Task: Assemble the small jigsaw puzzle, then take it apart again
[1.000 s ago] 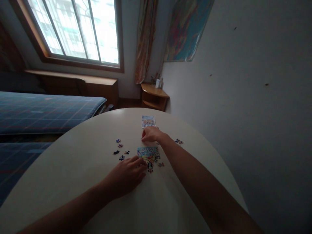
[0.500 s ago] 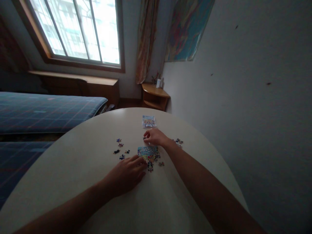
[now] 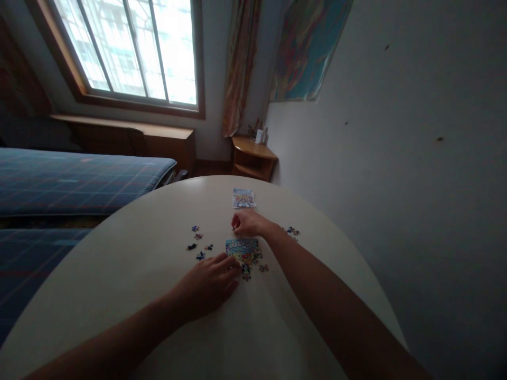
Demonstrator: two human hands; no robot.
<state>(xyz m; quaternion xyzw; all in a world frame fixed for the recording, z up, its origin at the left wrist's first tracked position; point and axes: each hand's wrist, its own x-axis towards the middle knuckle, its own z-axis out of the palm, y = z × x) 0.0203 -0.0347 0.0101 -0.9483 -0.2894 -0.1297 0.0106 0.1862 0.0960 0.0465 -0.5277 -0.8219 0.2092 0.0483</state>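
The puzzle [image 3: 242, 249] lies crosswise just below the right hand [image 3: 249, 224], whose fingers are curled, grip unclear. The left hand [image 3: 208, 282], fingers flat, touches the puzzle's lower-left corner.

A home bedroom: plaid-covered bed [image 3: 71, 179], curtained window [image 3: 134, 50], corner shelf [image 3: 253, 158].

Bright barred window [image 3: 130, 53], patterned curtain [image 3: 240, 63], plaid blue bed [image 3: 71, 179], wooden corner shelf [image 3: 253, 155], grey wall [image 3: 396, 132] with colourful poster [image 3: 304, 47]
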